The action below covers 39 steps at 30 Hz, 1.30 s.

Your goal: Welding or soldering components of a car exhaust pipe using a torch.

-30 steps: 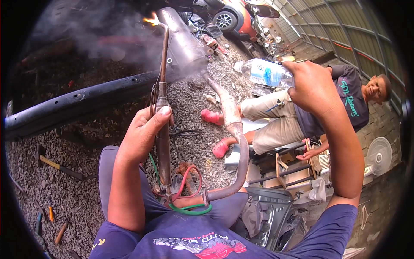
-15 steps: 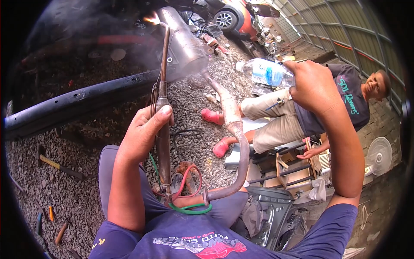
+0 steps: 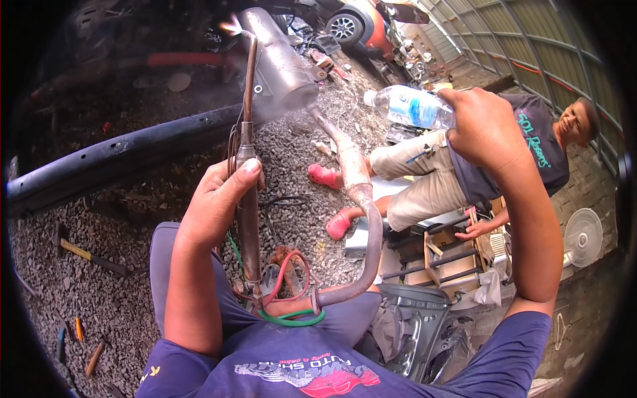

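Note:
My left hand (image 3: 222, 196) is wrapped round the body of a gas torch (image 3: 248, 225), which stands nearly upright with a small flame at its bent tip. Red and green hoses (image 3: 290, 321) run from the torch's lower end. Beside the tip lies the muffler of a metal exhaust pipe (image 3: 285, 73); its curved tube comes down to a flange near my lap. My right hand (image 3: 481, 129) is raised and closed round a clear plastic bottle (image 3: 411, 107), tilted sideways with its mouth pointing left. Haze hangs around the muffler.
A dark metal beam (image 3: 126, 156) crosses at the left. A hammer (image 3: 93, 257) lies on gravel. Another person (image 3: 438, 162) stands at the right, near a wooden crate (image 3: 451, 255) and a white fan (image 3: 582, 237). A red car (image 3: 375, 36) is at the back.
The torch and my left hand have shifted slightly left, and the flame has moved with them. The haze over the muffler has thinned. The bottle stays nearly in place.

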{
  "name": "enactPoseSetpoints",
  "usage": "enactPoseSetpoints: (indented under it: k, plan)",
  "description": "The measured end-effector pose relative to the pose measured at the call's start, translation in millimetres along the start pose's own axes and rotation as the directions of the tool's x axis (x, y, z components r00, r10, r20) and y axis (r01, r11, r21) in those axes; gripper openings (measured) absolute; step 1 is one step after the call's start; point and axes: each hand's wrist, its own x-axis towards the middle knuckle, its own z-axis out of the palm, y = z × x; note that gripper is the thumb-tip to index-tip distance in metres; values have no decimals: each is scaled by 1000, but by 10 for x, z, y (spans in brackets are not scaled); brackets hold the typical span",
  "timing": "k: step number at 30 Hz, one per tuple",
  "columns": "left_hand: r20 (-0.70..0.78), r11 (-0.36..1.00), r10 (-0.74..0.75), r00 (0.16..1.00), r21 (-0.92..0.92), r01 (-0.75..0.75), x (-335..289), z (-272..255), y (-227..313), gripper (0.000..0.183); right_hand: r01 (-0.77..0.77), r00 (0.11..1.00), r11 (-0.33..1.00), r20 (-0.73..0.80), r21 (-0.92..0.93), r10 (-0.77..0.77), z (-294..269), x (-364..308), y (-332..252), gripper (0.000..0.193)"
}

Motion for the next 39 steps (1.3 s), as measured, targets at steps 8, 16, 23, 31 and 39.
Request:
enactPoseSetpoints:
  k: [8,16,23,31,39]
  plan:
    - [5,1000,16,1000,8,-16,-3,4,2,41,-11,1000,1000,-5,12,11,-33,-14,-18,39]
    - [9,1000,-4,1000,1,4,-8,0,-2,40,-11,1000,1000,-13,15,12,-35,-17,-19,39]
    - [4,1000,-5,1000,-1,5,-11,3,-6,40,-5,999,1000,-50,22,6,-46,1,-5,35]
    - [-6,1000,-14,1000,0,14,-13,12,-12,40,-20,999,1000,-38,2,20,-74,8,2,37]
    - [10,1000,2,1000,2,-2,-14,16,-17,42,24,996,999,-85,27,-21,-102,3,-2,38]
